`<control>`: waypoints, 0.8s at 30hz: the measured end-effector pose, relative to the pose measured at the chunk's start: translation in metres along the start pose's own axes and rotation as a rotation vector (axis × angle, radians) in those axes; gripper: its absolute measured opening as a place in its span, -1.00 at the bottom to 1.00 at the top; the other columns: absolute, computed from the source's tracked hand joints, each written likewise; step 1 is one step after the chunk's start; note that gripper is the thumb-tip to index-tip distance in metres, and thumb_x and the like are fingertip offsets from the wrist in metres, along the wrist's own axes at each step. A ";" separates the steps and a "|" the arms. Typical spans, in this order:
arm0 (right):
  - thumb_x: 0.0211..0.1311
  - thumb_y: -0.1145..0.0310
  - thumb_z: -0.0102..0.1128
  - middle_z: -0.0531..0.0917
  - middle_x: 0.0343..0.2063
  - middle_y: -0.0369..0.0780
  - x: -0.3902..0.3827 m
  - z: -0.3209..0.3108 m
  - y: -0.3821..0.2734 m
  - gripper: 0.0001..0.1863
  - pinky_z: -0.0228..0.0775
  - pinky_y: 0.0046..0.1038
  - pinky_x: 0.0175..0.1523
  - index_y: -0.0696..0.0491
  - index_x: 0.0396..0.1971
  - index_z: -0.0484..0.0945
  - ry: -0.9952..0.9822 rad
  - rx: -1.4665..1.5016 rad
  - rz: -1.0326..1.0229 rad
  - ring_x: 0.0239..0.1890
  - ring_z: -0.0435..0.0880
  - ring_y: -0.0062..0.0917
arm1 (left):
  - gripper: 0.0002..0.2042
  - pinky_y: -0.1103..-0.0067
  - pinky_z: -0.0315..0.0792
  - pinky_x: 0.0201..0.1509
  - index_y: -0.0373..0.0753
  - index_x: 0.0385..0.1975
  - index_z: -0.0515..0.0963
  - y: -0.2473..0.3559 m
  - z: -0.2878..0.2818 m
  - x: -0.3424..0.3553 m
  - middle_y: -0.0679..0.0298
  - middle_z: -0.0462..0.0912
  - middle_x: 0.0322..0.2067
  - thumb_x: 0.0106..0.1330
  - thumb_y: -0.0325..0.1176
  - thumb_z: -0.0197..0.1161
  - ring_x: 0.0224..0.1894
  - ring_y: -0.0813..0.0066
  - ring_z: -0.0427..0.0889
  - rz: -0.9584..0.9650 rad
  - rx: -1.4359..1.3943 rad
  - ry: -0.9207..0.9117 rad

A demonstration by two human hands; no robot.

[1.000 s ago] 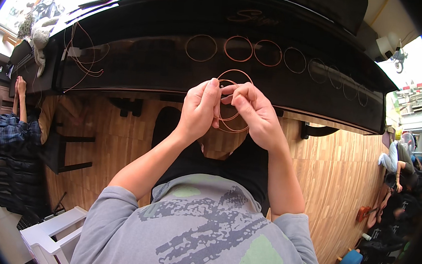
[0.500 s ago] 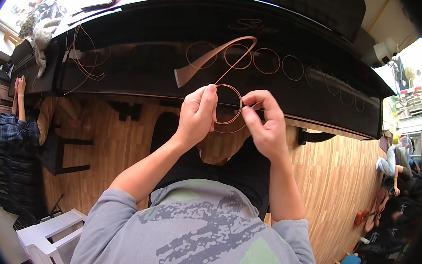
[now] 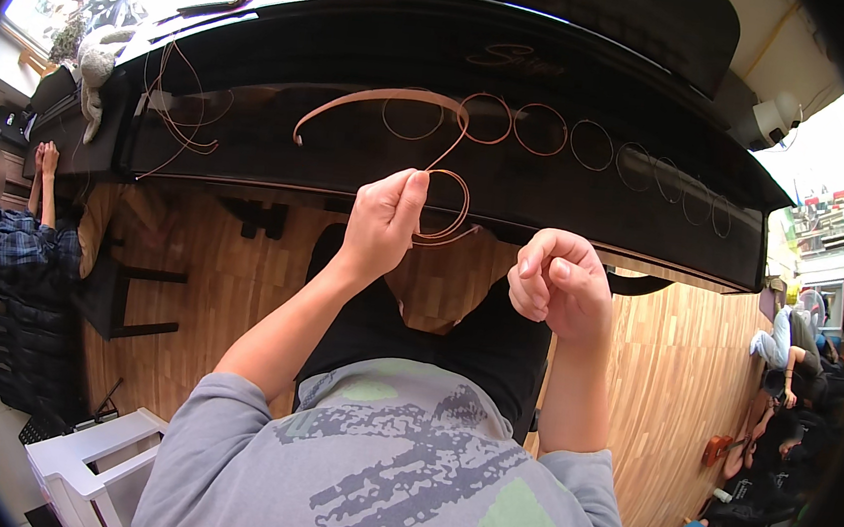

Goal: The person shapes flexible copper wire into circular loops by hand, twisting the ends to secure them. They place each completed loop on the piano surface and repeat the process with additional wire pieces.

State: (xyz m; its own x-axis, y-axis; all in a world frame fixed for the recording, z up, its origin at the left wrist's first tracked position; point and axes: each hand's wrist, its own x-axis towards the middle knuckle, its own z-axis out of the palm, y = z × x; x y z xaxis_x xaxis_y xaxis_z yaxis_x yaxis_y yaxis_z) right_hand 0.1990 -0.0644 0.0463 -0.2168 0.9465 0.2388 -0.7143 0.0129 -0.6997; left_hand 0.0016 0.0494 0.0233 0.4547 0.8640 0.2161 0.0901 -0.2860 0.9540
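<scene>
My left hand (image 3: 383, 218) pinches a coiled copper-coloured metal string (image 3: 466, 207) between thumb and fingers, just in front of the black piano (image 3: 280, 166). From that grip the string's long tail rises over the piano and arcs to the left, smeared into a band by motion. One loose end pokes out from the lower right of the coil. My right hand (image 3: 566, 284) hangs apart, to the right of the coil, its fingers loosely curled and nothing visible in them. Several coiled strings (image 3: 540, 127) lie in a row on the piano, copper-coloured at left and paler towards the right.
Loose uncoiled strings (image 3: 187, 133) lie at the piano's left end, near a grey plush toy (image 3: 96, 84). At far left another person (image 3: 23, 239) sits with hands raised. A white stool-like frame (image 3: 93, 466) stands at lower left. More people (image 3: 791, 351) are at far right.
My right hand has let go of the coil and moved right and down. The coil stays in my left hand, with its end loose. The tail has swung higher and farther left.
</scene>
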 end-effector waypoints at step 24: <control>0.16 0.18 0.27 0.35 -0.75 -0.33 0.009 -0.003 0.026 -0.63 0.17 -0.54 -0.50 0.17 -0.19 0.56 0.729 -1.388 0.156 -0.69 0.29 -0.60 | -0.58 0.68 0.17 -0.71 -0.26 -0.67 0.29 -0.008 -0.002 0.000 0.37 0.29 -0.77 0.49 -0.23 -0.08 -0.77 0.65 0.31 0.192 0.039 -0.011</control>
State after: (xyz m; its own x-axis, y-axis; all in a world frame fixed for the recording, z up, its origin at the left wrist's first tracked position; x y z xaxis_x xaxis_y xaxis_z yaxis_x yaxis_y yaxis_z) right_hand 0.1808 -0.0544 0.0279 0.4196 0.9072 0.0314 0.5155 -0.2097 -0.8309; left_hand -0.0013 0.0526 0.0159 0.4761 0.7877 0.3909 0.0354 -0.4614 0.8865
